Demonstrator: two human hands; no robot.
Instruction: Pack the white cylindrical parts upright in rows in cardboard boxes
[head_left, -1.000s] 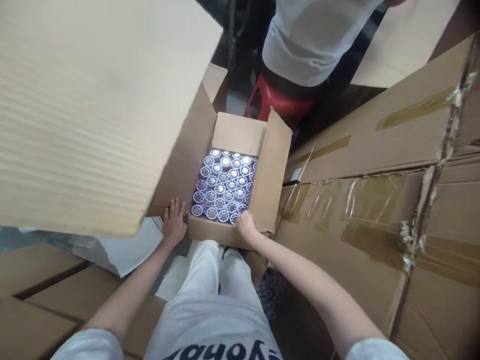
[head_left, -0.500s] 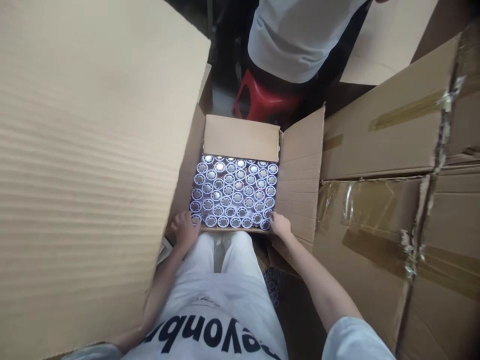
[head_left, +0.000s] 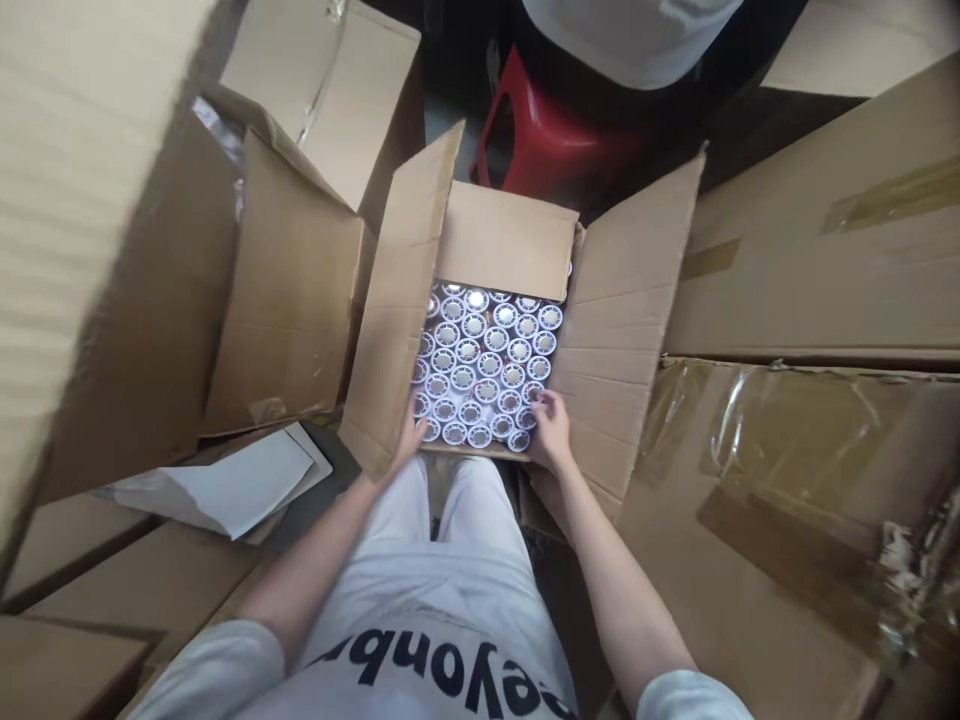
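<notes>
An open cardboard box (head_left: 570,262) sits before my knees, packed with rows of round, white-rimmed pieces (head_left: 496,338) that have silvery discs in the middle. My left hand (head_left: 409,436) is at the box's near left corner. Its thumb shows beside the pieces, while the left flap (head_left: 405,300) hides most of its fingers. At the near right corner, my right hand (head_left: 553,430) reaches inside the rim. Its fingers are curled at the outermost pieces, and what they hold, if anything, is not clear. The far flap (head_left: 506,240) covers the back rows.
Large taped cartons (head_left: 787,480) stand close on the right. More cartons (head_left: 285,290) crowd the left, with white sheets (head_left: 240,480) lying beside them. Beyond the box is a red stool (head_left: 555,130) with a person in a white shirt (head_left: 637,40) on it.
My view has shifted, and the big cardboard panel at left covers less, baring the box's left flap. My right hand has moved from the near rim up to the right-hand pieces.
</notes>
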